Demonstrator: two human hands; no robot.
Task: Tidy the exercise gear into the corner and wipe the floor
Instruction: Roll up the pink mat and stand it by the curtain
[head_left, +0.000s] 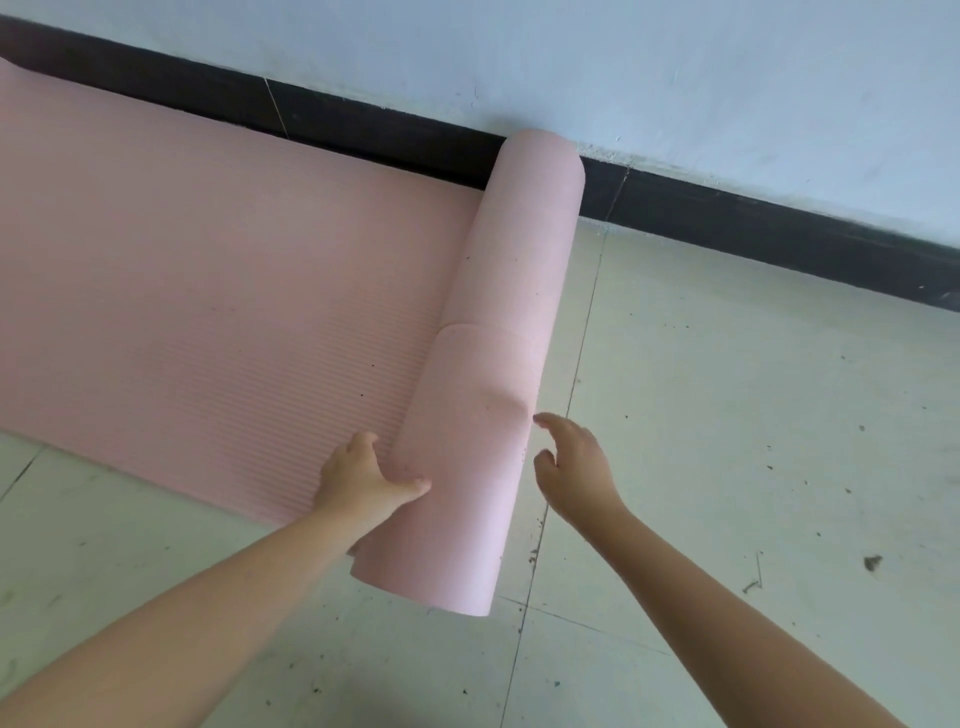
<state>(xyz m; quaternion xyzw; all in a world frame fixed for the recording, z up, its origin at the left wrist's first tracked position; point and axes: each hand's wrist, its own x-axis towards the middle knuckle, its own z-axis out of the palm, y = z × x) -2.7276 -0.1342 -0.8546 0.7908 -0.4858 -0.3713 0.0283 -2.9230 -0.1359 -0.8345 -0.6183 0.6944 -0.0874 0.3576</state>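
A pink ribbed exercise mat (208, 291) lies on the floor along the wall, flat on the left. Its right end is wound into a thick roll (498, 338) that runs from the skirting toward me. My left hand (363, 480) presses against the left side of the roll near its close end, thumb on the roll and fingers on the flat part. Just right of the roll, my right hand (574, 467) hovers with fingers apart and curled, holding nothing and not touching the mat.
Pale floor tiles (727, 415) to the right and in front carry scattered dark crumbs and dirt specks. A dark skirting board (753, 239) runs under a white wall (675, 78) at the back.
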